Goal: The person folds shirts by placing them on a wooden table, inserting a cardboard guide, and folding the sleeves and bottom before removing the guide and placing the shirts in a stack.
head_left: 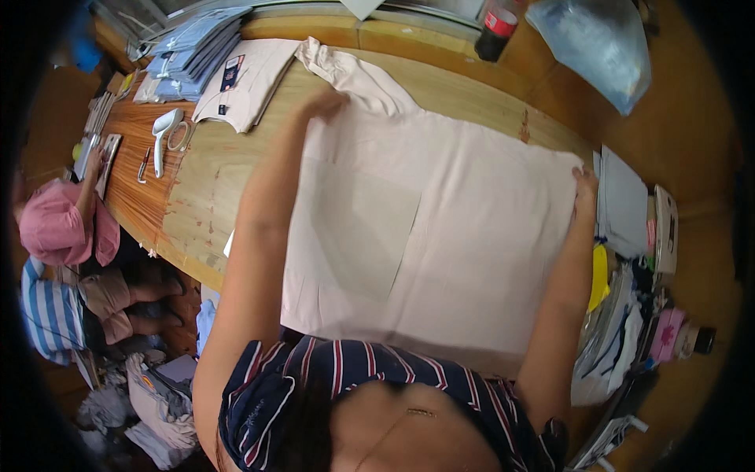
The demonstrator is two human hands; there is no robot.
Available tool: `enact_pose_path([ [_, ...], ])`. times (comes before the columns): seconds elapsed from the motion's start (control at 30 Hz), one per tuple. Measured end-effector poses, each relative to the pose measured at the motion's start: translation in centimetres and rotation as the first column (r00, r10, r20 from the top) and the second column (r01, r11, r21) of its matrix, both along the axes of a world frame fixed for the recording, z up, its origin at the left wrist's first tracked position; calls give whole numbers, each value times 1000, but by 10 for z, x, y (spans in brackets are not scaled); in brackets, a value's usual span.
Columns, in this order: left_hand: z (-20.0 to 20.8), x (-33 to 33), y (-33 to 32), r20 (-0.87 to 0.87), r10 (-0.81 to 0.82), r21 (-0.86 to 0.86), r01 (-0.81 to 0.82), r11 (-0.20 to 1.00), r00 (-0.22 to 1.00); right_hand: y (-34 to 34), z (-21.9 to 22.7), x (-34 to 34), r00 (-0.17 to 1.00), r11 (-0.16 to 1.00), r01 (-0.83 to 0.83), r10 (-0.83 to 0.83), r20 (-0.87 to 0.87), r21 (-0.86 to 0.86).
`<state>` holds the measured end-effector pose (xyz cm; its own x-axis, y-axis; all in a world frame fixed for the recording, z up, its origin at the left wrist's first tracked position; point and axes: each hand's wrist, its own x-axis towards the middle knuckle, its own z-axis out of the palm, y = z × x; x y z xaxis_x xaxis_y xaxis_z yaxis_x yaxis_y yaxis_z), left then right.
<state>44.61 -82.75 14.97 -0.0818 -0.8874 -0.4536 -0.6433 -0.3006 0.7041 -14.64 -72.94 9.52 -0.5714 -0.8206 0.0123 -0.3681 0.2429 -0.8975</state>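
A pale pink shirt [480, 236] lies spread across the table in front of me, its sleeve [362, 79] bunched at the far left. On its left half rests a flat beige-grey rectangular sheet [362, 224]. My left hand [333, 104] is on the cloth beside that sleeve; motion smears its fingers. At the far right corner of the shirt, my right hand [584, 189] is closed on the edge. Beyond my left arm sits a folded pale pink shirt [263, 79] with a dark hang tag [231, 72].
Folded blue shirts [193, 55] are stacked at the back left, near a white handheld tool [163, 141] and a tape roll [179, 136]. A dark drink bottle [496, 33] and plastic bag [602, 47] stand behind. Piled goods [621, 204] line the right. Another person [59, 224] works at left.
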Motion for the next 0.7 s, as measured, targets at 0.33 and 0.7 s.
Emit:
enact_pose_path([
  [0.33,52,73,157,97,-225,-490,243,837,970,205,106,35,968,969,-191,213,131,-159],
  [0.7,-44,76,296,273,-65,-641,231,732,960,321,28,61,869,957,-109,223,-441,269],
])
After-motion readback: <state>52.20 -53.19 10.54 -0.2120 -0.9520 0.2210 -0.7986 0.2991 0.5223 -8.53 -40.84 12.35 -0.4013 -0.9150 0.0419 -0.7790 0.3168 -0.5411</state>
